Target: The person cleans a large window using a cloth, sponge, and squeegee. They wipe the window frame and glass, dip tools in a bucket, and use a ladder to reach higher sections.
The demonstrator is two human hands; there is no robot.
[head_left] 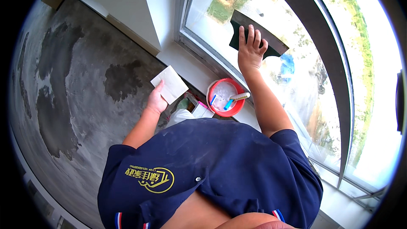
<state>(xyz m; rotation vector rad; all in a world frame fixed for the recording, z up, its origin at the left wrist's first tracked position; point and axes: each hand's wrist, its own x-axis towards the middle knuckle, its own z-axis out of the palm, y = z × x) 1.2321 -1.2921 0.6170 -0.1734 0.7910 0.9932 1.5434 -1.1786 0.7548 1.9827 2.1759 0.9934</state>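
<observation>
1. Grip of the right hand: fingers spread flat, pressing a dark green pad with a dark blade-like edge against the window glass; it is pinned by pressure more than clenched.
2. Grip of the left hand: thumb and fingers closed on one corner of a white folded cloth, held out over the grey concrete floor, well apart from the glass.
3. Judged from this, the step in hand is wiping the pane, with the pad high near the upper left corner of the glass.
4. A next stroke would call for steady flat pressure and an even path across or down the pane, keeping the blade edge fully against the glass.
5. Edges: the grey window frame lies just left of the pad, so room that way is short; to the right and below, the pane is open.
6. On the white sill below the arm stands a red basin holding small tools, near the forearm's path on a low stroke.
</observation>
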